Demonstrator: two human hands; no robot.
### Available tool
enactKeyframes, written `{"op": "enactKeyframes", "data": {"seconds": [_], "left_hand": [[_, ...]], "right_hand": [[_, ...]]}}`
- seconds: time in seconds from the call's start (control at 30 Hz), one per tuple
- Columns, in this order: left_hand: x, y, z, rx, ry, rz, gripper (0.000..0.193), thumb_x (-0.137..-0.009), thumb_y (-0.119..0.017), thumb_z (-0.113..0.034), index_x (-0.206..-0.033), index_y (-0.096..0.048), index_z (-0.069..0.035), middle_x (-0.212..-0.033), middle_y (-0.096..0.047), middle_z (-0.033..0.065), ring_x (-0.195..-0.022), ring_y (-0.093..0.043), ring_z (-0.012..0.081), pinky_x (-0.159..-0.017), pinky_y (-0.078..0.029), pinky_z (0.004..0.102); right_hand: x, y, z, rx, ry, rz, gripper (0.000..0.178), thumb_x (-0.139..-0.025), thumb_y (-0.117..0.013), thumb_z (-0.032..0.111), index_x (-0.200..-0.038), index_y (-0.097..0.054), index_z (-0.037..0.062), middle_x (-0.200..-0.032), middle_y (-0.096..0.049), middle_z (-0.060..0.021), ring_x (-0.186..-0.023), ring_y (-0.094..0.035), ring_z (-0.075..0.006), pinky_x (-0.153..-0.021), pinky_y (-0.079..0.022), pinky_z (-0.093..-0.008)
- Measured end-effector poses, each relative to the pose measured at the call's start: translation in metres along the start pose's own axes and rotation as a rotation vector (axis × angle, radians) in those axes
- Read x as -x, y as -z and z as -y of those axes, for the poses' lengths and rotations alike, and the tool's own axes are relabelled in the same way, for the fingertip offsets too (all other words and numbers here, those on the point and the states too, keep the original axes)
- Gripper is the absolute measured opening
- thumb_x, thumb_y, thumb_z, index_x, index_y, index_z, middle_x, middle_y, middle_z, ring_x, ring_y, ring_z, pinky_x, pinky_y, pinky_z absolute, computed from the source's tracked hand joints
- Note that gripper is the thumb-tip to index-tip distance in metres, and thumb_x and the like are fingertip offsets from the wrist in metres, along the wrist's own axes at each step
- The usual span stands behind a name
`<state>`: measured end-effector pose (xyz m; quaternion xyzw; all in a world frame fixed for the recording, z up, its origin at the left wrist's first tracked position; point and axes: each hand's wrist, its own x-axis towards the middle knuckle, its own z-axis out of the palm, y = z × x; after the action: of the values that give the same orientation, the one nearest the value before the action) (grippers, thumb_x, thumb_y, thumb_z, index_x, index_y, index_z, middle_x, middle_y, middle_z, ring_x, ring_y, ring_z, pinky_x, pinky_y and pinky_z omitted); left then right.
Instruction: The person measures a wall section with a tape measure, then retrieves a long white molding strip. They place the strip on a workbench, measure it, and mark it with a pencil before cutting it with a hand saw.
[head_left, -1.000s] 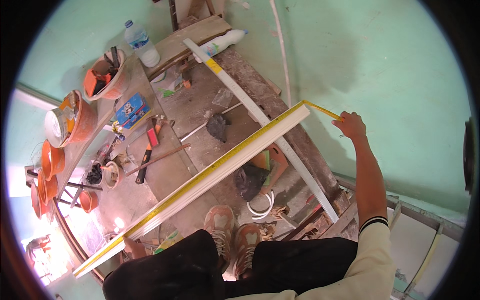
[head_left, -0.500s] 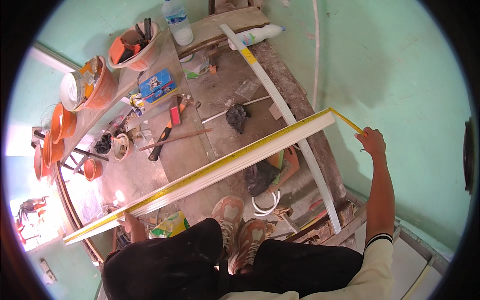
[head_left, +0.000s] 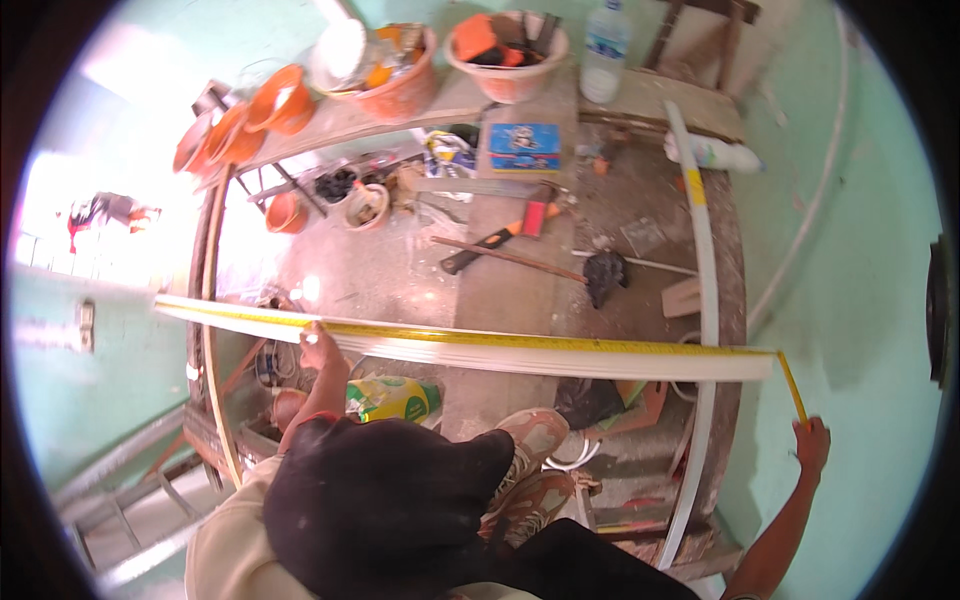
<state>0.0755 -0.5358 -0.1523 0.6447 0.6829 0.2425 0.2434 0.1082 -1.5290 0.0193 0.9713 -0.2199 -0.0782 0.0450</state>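
A long white moulding strip point(head_left: 520, 357) with ridged sides spans my front, almost level. Along its top lies a yellow tape measure blade point(head_left: 600, 346), which bends down past the strip's right end. My left hand point(head_left: 320, 348) is closed around the strip towards its left part, thumb by the tape. Out to the right, my right hand point(head_left: 813, 446) pinches the bent-down yellow blade, apart from the strip. The tape's case cannot be made out. A pale metal bar point(head_left: 705, 260) with a yellow patch crosses under the strip's right part.
Orange buckets point(head_left: 282, 100) and a tub of tools point(head_left: 508, 60) line the far plank, beside a water bottle point(head_left: 606, 55). Below lie a blue box point(head_left: 524, 147), a hammer point(head_left: 490, 245) and a black bag point(head_left: 605, 275). A green wall point(head_left: 870, 300) stands close on the right.
My view has swung left. The strip now sits nearly level instead of slanting up to the right. My right hand has come lower, with the tape's end bending down more steeply.
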Motion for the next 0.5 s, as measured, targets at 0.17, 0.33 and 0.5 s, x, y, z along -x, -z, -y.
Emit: {"op": "enactKeyframes", "data": {"seconds": [0.17,0.33,0.5], "left_hand": [[-0.018,0.016,0.000,0.118,0.060,-0.030,0.081,-0.083,-0.077,-0.050,-0.146,-0.048,-0.007,-0.138,-0.031,0.0258,-0.125,-0.048,0.0405,-0.105,-0.048,0.0431],[0.001,0.024,-0.021,0.205,0.158,0.019,0.082,-0.081,-0.081,-0.039,-0.148,-0.045,-0.009,-0.141,-0.030,0.0240,-0.127,-0.047,0.0382,-0.106,-0.047,0.0427],[0.020,0.040,-0.050,0.180,0.247,0.028,0.072,-0.082,-0.076,-0.023,-0.145,-0.045,-0.008,-0.137,-0.039,0.0215,-0.124,-0.051,0.0374,-0.106,-0.047,0.0421]], "right_hand": [[-0.015,0.001,-0.017,-0.148,0.060,0.064,0.036,-0.081,-0.078,0.022,-0.109,-0.062,0.0046,-0.096,-0.058,-0.0165,-0.088,-0.059,-0.0341,-0.080,-0.048,-0.0456],[0.000,0.028,-0.004,-0.350,0.084,0.176,0.032,-0.075,-0.075,0.005,-0.104,-0.061,0.0057,-0.100,-0.052,-0.0107,-0.091,-0.056,-0.0263,-0.085,-0.047,-0.0389],[0.020,0.060,0.035,-0.421,0.195,0.279,0.033,-0.071,-0.071,-0.001,-0.102,-0.060,0.0056,-0.101,-0.051,-0.0087,-0.092,-0.055,-0.0248,-0.088,-0.046,-0.0366]]}}
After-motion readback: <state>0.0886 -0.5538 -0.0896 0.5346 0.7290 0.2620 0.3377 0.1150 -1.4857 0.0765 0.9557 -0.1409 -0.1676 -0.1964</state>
